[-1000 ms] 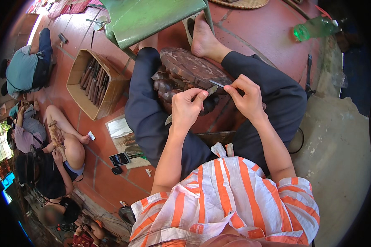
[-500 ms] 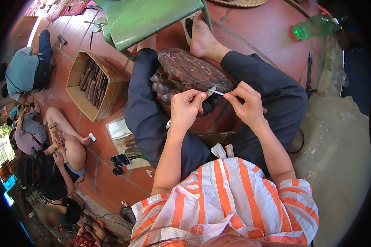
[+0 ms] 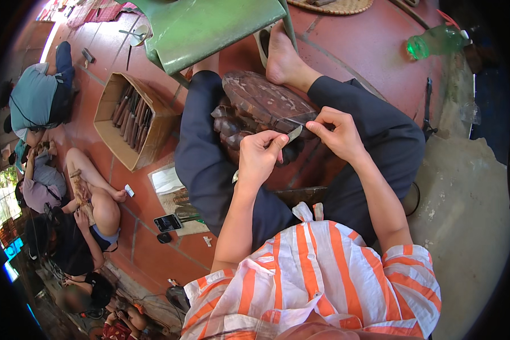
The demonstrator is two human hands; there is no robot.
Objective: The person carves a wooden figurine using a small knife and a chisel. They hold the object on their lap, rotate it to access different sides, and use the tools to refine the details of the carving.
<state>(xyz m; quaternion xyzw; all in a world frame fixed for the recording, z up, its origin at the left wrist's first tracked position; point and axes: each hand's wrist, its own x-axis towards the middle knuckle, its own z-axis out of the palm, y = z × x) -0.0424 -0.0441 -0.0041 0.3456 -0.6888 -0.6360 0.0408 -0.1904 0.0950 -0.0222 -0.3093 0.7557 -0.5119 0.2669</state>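
Between thumb and fingers, my left hand [image 3: 259, 156] pinches a small grey-green pointed flat piece [image 3: 294, 134], perhaps folded sandpaper or a leaf-shaped blade. My right hand [image 3: 339, 135] is closed in a pinch beside it, on a thin strip [image 3: 296, 122] seen nearly edge-on; its kind is unclear. The strip and the pointed piece look slightly apart. Below both hands, a dark brown carved wooden piece [image 3: 263, 99] lies between my legs, with a flat oval face and rounded lumps on its near left side. Neither hand appears to touch the carving.
A cardboard box [image 3: 167, 127] of wooden-handled tools stands to the left, near a phone [image 3: 168, 222] on the tiles. Ahead is a green plastic chair [image 3: 215, 34]. A green bottle [image 3: 436, 42] lies far right. Several people [image 3: 37, 102] sit along the left.
The strip in my right hand has turned from a broad pale face to a thin edge and moved off the piece in my left hand. That piece now shows more of its flat side.
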